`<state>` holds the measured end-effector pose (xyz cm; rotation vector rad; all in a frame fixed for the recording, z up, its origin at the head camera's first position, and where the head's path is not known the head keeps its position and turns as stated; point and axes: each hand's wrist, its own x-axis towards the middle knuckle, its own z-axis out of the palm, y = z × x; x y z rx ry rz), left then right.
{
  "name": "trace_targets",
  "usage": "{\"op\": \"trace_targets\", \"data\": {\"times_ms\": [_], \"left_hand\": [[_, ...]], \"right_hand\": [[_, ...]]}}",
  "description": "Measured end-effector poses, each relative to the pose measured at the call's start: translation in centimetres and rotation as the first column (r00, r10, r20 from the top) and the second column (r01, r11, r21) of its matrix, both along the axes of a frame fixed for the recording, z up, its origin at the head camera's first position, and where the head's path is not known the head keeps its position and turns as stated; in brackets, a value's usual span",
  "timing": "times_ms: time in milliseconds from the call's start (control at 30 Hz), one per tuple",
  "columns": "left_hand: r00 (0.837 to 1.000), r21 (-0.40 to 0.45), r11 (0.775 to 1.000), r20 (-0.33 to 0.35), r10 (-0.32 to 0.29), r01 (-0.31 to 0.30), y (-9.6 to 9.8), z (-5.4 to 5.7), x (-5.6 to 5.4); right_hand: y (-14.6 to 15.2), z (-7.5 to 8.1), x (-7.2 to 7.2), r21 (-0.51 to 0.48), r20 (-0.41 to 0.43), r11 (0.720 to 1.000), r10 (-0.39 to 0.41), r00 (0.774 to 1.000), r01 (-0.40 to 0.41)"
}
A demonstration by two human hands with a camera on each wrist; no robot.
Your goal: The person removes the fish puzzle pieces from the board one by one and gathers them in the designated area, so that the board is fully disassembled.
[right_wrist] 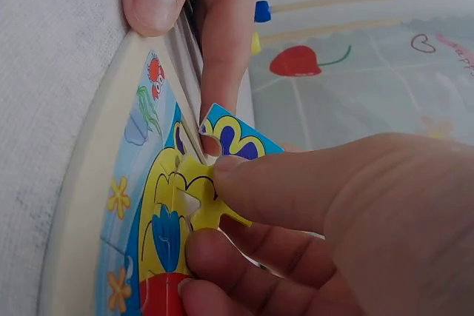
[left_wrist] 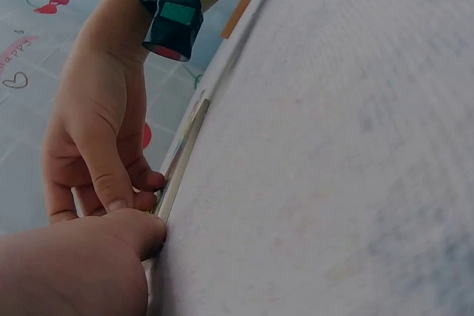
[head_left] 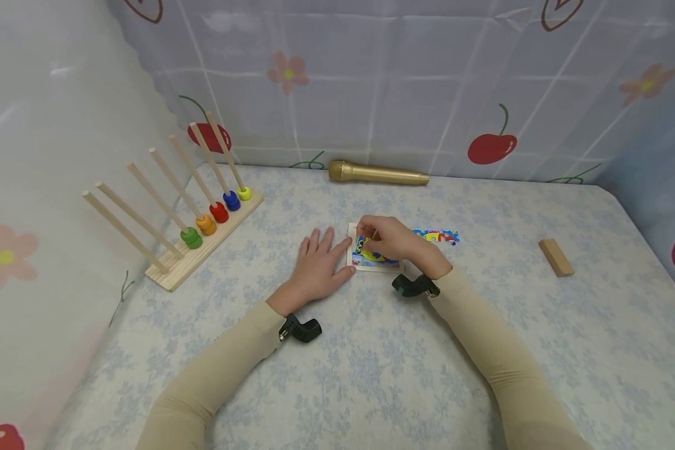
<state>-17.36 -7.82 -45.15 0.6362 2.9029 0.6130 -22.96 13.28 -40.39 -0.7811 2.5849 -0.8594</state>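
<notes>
My right hand (head_left: 390, 239) pinches a yellow and blue jigsaw piece (right_wrist: 229, 138) between thumb and fingers. The piece is tilted over a small framed puzzle (head_left: 377, 269), its lower edge close to the pieces lying in the frame. In the right wrist view the puzzle shows a crab, orange starfish and part of a yellow figure. My left hand (head_left: 317, 267) lies flat with fingers spread, its thumb and index fingertip at the frame's left edge. Several joined puzzle pieces (head_left: 444, 236) lie just right of the frame, partly hidden behind my right hand.
A wooden peg stand (head_left: 202, 256) with coloured rings stands at the left. At the back lies a gold microphone (head_left: 378, 174), near the curtain. A wooden block (head_left: 555, 257) rests on the cloth-covered table (head_left: 371, 375) at the right.
</notes>
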Motion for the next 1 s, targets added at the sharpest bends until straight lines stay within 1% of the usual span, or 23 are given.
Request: {"op": "trace_targets", "data": {"times_ms": [133, 367, 700, 867, 1000], "left_hand": [[1.000, 0.004, 1.000, 0.002, -0.001, 0.001, 0.0, 0.0, 0.0], [1.000, 0.004, 1.000, 0.003, -0.004, 0.004, 0.0, 0.0, 0.0], [1.000, -0.003, 1.000, 0.003, -0.002, 0.002, 0.0, 0.0, 0.0], [1.000, -0.001, 1.000, 0.007, -0.003, 0.003, 0.0, 0.1, 0.1], [1.000, -0.003, 1.000, 0.016, -0.001, 0.001, 0.1, 0.1, 0.0]], "right_hand": [[0.1, 0.1, 0.0, -0.003, 0.006, 1.000, 0.002, 1.000, -0.002], [0.0, 0.1, 0.0, 0.009, -0.016, 1.000, 0.003, 1.000, -0.003], [0.0, 0.2, 0.1, 0.023, -0.022, 1.000, 0.002, 1.000, -0.001], [0.3, 0.8, 0.0, 0.010, -0.040, 1.000, -0.006, 0.999, 0.007], [1.1, 1.4, -0.1, -0.013, -0.023, 0.999, -0.040, 0.999, 0.040]]}}
